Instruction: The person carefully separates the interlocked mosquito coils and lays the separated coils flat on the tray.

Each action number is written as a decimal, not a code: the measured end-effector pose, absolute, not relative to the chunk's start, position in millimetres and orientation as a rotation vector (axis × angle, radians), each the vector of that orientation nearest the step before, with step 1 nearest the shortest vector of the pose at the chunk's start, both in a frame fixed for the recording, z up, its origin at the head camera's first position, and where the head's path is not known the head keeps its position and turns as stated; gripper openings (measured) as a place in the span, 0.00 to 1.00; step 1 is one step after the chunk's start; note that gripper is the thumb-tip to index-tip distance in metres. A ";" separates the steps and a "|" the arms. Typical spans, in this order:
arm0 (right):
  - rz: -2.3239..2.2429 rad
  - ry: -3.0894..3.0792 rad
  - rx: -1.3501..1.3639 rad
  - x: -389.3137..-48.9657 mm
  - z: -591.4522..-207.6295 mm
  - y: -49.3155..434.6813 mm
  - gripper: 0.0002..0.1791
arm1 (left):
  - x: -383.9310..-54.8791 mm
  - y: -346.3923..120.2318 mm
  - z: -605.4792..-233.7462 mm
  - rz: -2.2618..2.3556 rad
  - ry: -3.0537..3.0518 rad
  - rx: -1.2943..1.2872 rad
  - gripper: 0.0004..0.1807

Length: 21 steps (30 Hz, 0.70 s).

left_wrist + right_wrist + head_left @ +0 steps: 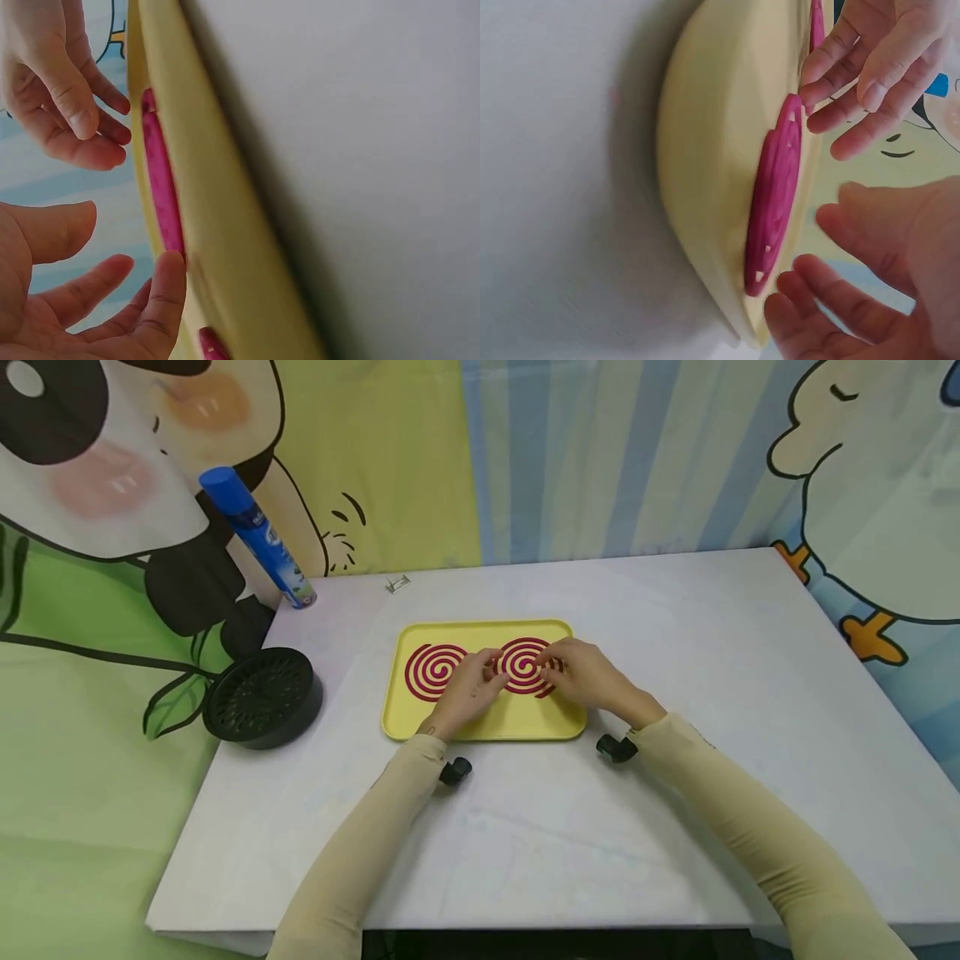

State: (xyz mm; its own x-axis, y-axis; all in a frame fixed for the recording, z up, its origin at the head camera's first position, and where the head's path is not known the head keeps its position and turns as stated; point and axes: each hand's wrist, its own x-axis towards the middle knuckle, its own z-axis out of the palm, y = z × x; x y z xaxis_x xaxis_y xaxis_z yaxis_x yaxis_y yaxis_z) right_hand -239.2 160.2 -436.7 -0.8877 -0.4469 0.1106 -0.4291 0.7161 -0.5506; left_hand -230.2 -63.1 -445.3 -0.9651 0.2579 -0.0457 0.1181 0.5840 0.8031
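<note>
Two magenta mosquito coils lie flat on a yellow tray point(495, 727), the left coil point(438, 673) and the right coil point(525, 667) side by side. Over the tray, my left hand point(471, 689) is at the right coil's left edge, partly covering the left coil. At that coil's opposite side my right hand point(588, 675) hides part of its edge. The left wrist view has the left hand's point(90, 307) fingers spread, one fingertip by the coil's rim. Seen from the right wrist, the right hand's point(900, 262) fingers are loosely bent beside the coil point(776, 202), holding nothing.
A round black holder with a perforated top point(262, 697) is at the table's left edge. Behind it stands a blue spray can point(270, 547). A small metal stand point(397, 583) lies near the back edge of the white table point(720, 643). Printed curtains hang behind.
</note>
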 end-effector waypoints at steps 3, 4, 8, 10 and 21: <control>-0.956 2.917 -0.759 -242.1 -429.3 162.8 0.13 | -233.7 -64.7 -435.7 1.330 2.656 0.334 0.26; -0.967 2.925 -0.762 -243.7 -426.2 163.9 0.13 | -235.8 -64.9 -431.1 1.333 2.660 0.349 0.26; -0.965 2.964 -0.744 -254.9 -409.5 167.1 0.15 | -248.0 -63.9 -409.4 1.303 2.702 0.438 0.25; -0.950 2.984 -0.718 -263.5 -400.7 168.3 0.17 | -256.1 -61.9 -397.8 1.258 2.738 0.479 0.26; -0.724 3.064 -0.580 -301.0 -376.3 176.6 0.33 | -297.7 -44.2 -371.8 0.938 2.904 0.563 0.29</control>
